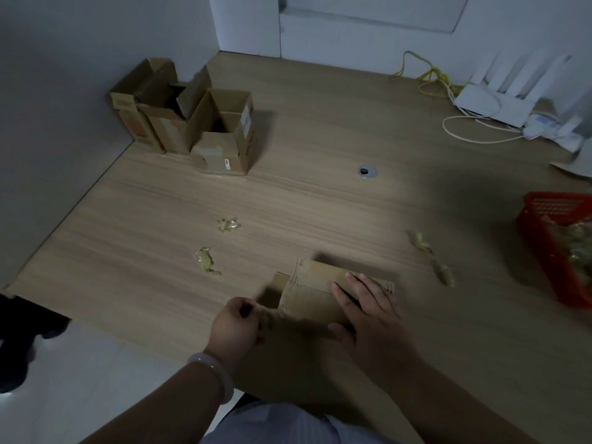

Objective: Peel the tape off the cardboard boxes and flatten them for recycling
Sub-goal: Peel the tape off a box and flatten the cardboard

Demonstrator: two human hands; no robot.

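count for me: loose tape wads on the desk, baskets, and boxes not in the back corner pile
loose tape wads: 4
red basket: 1
cardboard box at the front edge: 1
total: 6

On the table (320,203), open boxes (192,123) stand far left, a basket (544,238) right, tape wads (229,224) between.

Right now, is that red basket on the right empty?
No. The red basket holds crumpled yellowish tape; how full, cannot tell, as the frame cuts it off.
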